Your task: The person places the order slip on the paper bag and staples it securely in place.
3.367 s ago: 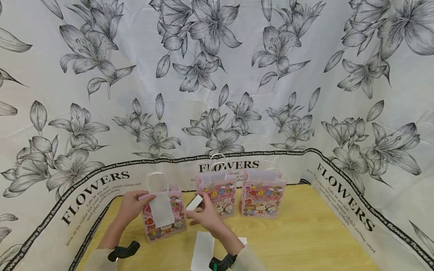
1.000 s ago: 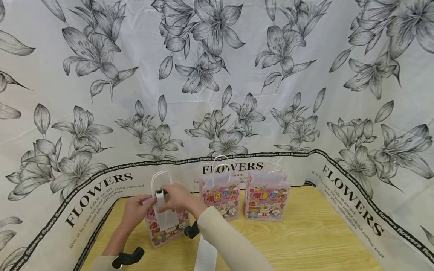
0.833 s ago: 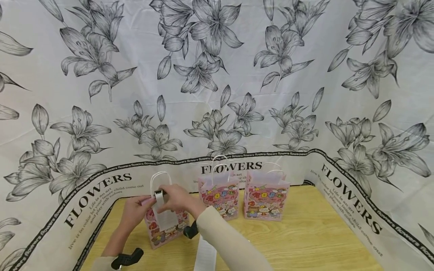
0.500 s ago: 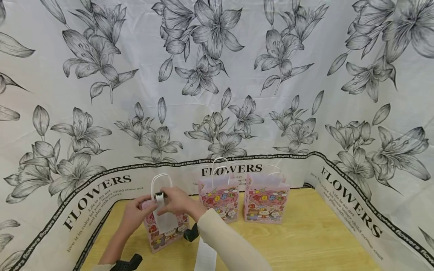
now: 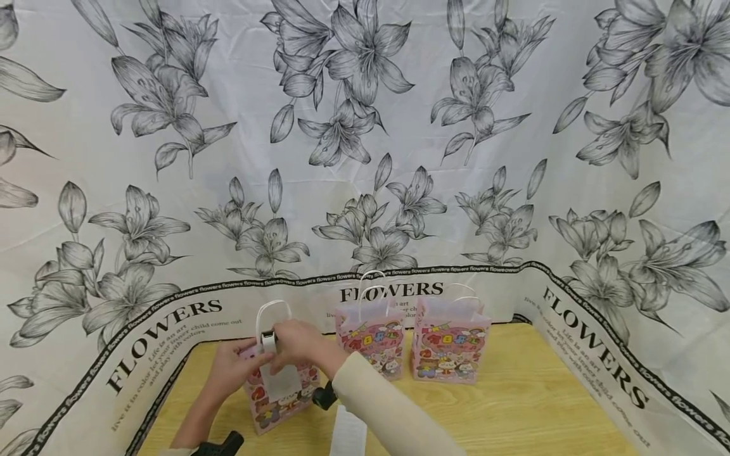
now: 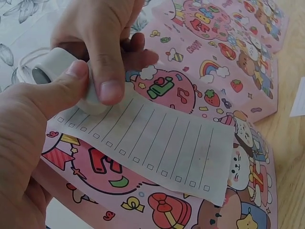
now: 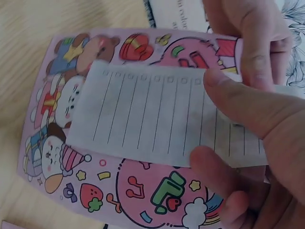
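Note:
A pink cartoon-printed paper bag with white handles stands at the left of the table. Over its front hangs a white checklist sheet, ruled with lines and small boxes. My left hand grips the bag's top edge together with the top of the sheet, its thumb against a small white stapler. My right hand holds that stapler over the edge, fingers and thumb around it. In the right wrist view the sheet lies across the bag's print, and the hand hides most of the stapler.
Two matching pink bags, a middle one and a right one, stand beside it on the wooden table. More white paper lies near the front, partly under the right sleeve. A floral cloth hangs behind.
Since the earliest frame, my right hand has brought the stapler left, from beside the bag onto its top edge over the sheet. In the last second the hands have barely moved.

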Action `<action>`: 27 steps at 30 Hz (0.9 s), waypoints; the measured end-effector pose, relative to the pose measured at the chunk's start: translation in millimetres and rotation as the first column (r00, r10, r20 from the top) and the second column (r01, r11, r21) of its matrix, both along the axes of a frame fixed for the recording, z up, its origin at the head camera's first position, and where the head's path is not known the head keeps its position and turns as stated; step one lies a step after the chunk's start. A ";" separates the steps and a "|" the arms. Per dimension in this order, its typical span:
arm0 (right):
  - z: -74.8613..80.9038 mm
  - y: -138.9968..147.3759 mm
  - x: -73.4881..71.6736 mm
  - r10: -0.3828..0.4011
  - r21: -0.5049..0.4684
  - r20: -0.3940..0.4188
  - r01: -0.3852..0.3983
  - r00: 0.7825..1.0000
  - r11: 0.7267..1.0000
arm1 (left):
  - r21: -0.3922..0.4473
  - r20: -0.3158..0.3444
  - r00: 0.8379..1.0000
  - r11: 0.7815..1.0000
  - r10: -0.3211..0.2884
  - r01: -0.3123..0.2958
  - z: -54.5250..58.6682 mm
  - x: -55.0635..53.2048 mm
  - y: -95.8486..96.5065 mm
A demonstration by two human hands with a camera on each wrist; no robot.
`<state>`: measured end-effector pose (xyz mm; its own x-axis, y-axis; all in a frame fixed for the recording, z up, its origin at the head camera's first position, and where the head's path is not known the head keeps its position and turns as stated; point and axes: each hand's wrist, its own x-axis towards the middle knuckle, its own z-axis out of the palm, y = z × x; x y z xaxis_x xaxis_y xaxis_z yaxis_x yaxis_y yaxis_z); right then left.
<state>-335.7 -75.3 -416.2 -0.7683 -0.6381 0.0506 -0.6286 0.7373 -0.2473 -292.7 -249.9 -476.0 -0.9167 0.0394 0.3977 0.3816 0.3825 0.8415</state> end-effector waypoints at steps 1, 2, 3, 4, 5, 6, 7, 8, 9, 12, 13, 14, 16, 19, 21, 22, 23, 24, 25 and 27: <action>1.4 -0.7 -0.5 0.001 0.015 -0.006 -0.001 1.000 1.000 | 0.003 -0.018 1.000 1.000 -0.010 0.010 0.4 0.1 -0.2; 2.8 -1.0 -1.0 0.005 0.019 -0.007 -0.005 1.000 1.000 | 0.007 -0.035 0.999 1.000 -0.020 0.020 1.0 0.0 -0.3; 4.3 -1.1 -1.9 0.008 0.020 -0.004 -0.008 1.000 1.000 | 0.007 -0.052 0.998 1.000 -0.025 0.026 1.7 -0.5 -0.5; 5.2 -1.1 -3.0 0.008 0.018 0.002 -0.008 1.000 1.000 | -0.004 -0.066 0.997 0.999 -0.032 0.032 2.0 -1.3 -0.9; 5.9 -1.0 -4.6 0.007 0.018 0.004 -0.007 1.000 1.000 | -0.010 -0.077 0.996 0.999 -0.038 0.037 2.4 -2.4 -1.0; 6.6 -0.8 -6.0 0.006 0.019 0.005 -0.006 1.000 1.000 | -0.019 -0.082 0.996 0.999 -0.038 0.037 2.9 -3.3 -1.1; 6.9 -0.3 -7.2 0.001 0.015 0.015 -0.002 1.000 1.000 | -0.026 -0.084 0.996 0.999 -0.037 0.035 3.4 -4.6 -1.1; 7.4 0.1 -8.0 -0.002 0.017 0.019 0.002 1.000 1.000 | -0.032 -0.085 0.996 0.999 -0.036 0.033 4.0 -5.8 -1.0; 7.4 0.2 -8.7 -0.010 0.018 0.026 0.009 1.000 1.000 | -0.038 -0.080 0.996 0.999 -0.033 0.030 4.5 -6.6 -0.9; 6.1 0.8 -8.3 -0.017 0.020 0.034 0.016 0.999 1.000 | -0.026 -0.050 0.999 0.999 -0.021 0.020 5.2 -6.7 -0.8; 5.0 1.0 -7.6 -0.017 0.017 0.036 0.017 0.999 1.000 | -0.021 -0.039 0.999 1.000 -0.020 0.020 5.1 -5.9 -0.9; 3.9 1.3 -6.5 -0.013 0.009 0.045 0.013 0.999 1.000 | -0.015 -0.027 0.999 1.000 -0.022 0.022 4.7 -4.7 -1.0; 0.9 2.0 -3.8 -0.005 -0.022 0.075 0.007 0.997 1.000 | -0.006 -0.006 1.000 1.000 -0.029 0.029 2.9 -2.1 -1.3; -3.5 3.2 0.2 0.003 -0.086 0.125 0.008 0.992 0.996 | 0.004 0.000 0.999 0.999 -0.037 0.037 0.1 0.7 -0.9; -6.7 4.0 2.0 0.008 -0.127 0.139 0.010 0.990 0.992 | 0.014 -0.006 0.999 0.999 -0.038 0.038 -1.8 1.7 -0.2; -8.4 4.5 2.7 0.008 -0.142 0.139 0.012 0.990 0.990 | 0.015 -0.006 0.999 0.999 -0.034 0.034 -2.0 2.2 0.6; -9.7 5.4 3.5 0.006 -0.148 0.131 0.013 0.991 0.989 | 0.013 -0.017 0.999 0.999 -0.036 0.036 -2.4 3.0 1.9; -11.4 6.5 3.9 0.007 -0.158 0.118 0.012 0.993 0.987 | 0.010 -0.027 0.999 0.999 -0.039 0.040 -0.1 5.8 4.8; -12.3 6.2 3.5 0.013 -0.163 0.097 0.003 0.995 0.987 | 0.005 -0.030 0.999 1.000 -0.029 0.029 0.0 6.2 5.1; -13.7 4.6 3.3 0.026 -0.163 0.076 -0.013 0.997 0.987 | 0.003 -0.054 0.998 1.000 -0.023 0.023 -1.2 6.8 3.9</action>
